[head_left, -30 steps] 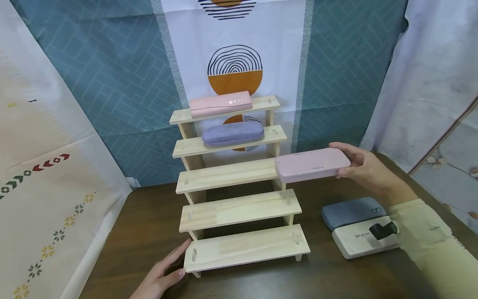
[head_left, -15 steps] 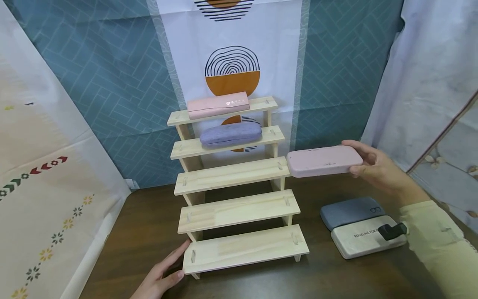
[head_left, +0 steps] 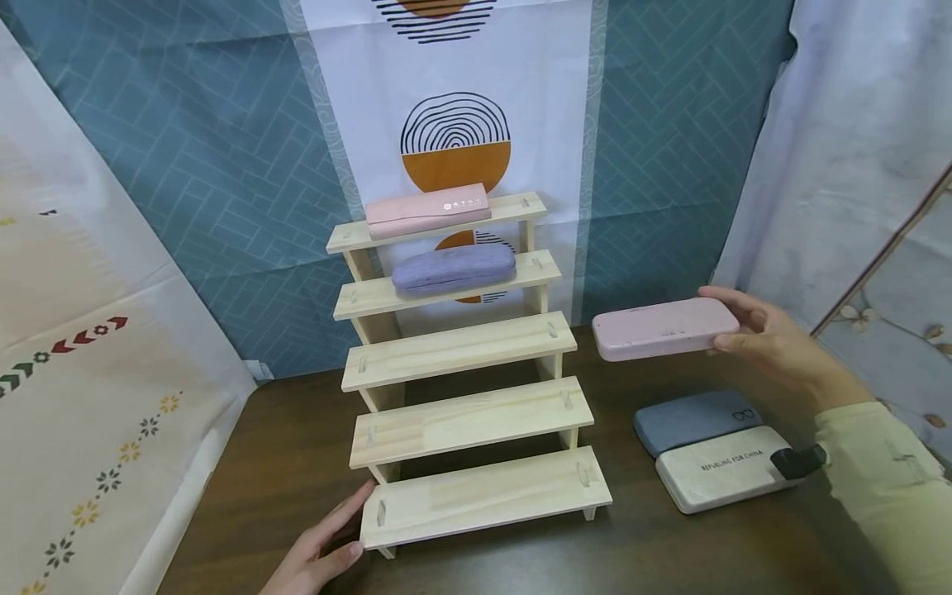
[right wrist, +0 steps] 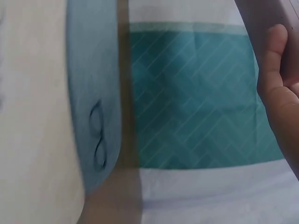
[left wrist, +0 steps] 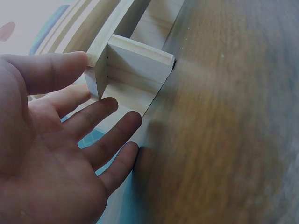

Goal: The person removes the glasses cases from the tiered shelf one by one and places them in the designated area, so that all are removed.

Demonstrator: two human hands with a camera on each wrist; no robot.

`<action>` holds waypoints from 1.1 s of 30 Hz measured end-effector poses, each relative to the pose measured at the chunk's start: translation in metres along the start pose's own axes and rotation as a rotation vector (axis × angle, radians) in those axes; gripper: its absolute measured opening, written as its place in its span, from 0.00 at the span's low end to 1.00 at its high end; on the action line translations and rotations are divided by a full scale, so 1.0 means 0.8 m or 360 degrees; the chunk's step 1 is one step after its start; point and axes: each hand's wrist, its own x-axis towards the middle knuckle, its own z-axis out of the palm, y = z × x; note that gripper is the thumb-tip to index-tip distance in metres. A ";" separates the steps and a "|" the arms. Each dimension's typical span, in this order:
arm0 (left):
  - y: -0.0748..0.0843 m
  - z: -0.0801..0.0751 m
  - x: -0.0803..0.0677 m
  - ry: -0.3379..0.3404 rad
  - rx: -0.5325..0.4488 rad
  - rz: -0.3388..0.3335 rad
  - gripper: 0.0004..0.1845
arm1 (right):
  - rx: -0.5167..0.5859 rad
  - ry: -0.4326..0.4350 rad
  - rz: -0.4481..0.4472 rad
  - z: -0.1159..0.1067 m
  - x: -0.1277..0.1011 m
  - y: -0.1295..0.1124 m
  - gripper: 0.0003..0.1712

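Pink case [head_left: 664, 328] drawn rightward off shelf; white case [head_left: 720, 478] reads "REFUELING FOR CHINA"

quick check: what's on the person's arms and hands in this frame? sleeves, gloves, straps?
Both hands are bare, no gloves or rings visible. The right hand comes out of a pale yellow-green long sleeve, with a small black device at the wrist. The left hand shows no sleeve or strap in view.

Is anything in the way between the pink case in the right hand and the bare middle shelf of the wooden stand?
Nothing visible. The pink case hangs in open air just right of the middle shelf, whose top is bare.
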 end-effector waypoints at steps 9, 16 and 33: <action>-0.003 -0.002 0.002 -0.0076 -0.0100 0.0027 0.34 | -0.0472 0.0207 0.0218 -0.028 -0.016 0.012 0.37; -0.004 -0.003 0.003 -0.0101 -0.0117 0.0043 0.34 | -0.0665 0.0297 0.0421 -0.043 -0.023 0.017 0.37; -0.002 0.000 0.002 -0.0002 -0.0096 -0.0063 0.33 | -0.0668 -0.0057 0.0637 -0.079 -0.028 0.035 0.39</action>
